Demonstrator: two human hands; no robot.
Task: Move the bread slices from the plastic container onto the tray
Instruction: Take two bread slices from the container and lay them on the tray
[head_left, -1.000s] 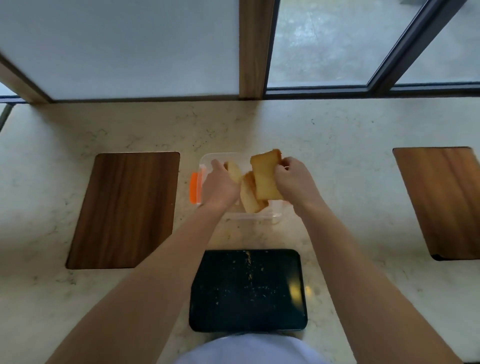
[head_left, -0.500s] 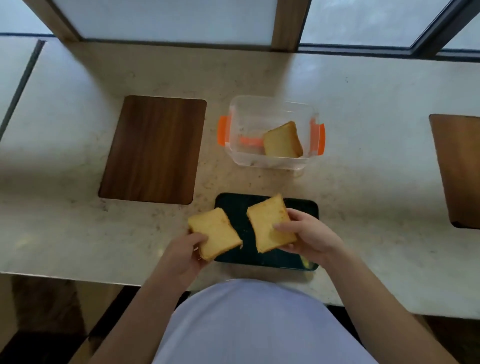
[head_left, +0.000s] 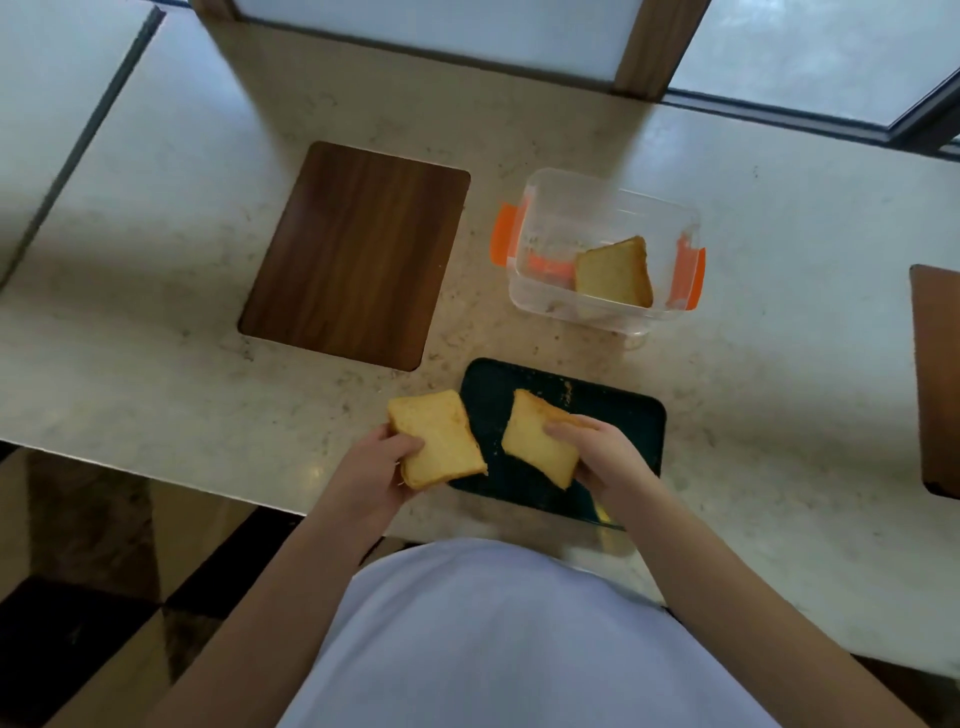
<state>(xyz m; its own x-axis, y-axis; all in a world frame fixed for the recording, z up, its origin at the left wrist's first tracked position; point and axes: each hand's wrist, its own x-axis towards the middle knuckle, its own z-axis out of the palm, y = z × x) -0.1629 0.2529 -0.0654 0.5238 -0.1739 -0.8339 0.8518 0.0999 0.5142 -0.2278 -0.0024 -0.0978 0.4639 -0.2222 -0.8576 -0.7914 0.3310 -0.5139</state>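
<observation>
- Three square golden bread slices: left hand pinches one, right hand another.
- Third leans inside the clear plastic container.
- One dark rectangular tray, crumb-speckled.

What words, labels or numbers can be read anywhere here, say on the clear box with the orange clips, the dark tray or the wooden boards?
None: no text shows anywhere.
Plastic container: clear walls and orange clips, no label.
Tray: only crumbs.
Wooden board: plain wood grain.
Bread slices in the left hand and right hand: no markings.
</observation>
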